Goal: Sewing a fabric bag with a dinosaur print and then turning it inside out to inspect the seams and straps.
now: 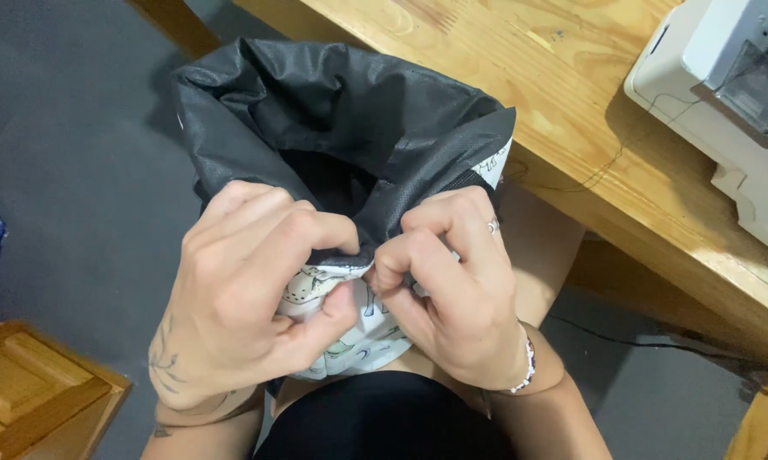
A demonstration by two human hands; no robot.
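Note:
A fabric bag with a dark grey lining (333, 111) and a white printed outer side (350, 341) rests on my lap, its mouth open upward. My left hand (248, 290) pinches the near rim of the bag between thumb and fingers. My right hand (456, 290), with a ring and a beaded bracelet, grips the same rim right beside it, thumbs almost touching. The bag's inside is dark and hidden.
A pale wooden table (571, 111) runs along the upper right, with a white sewing machine (725, 94) at its far right and loose thread trailing from it. A small wooden piece (26, 392) sits at the lower left on the grey floor (69, 170).

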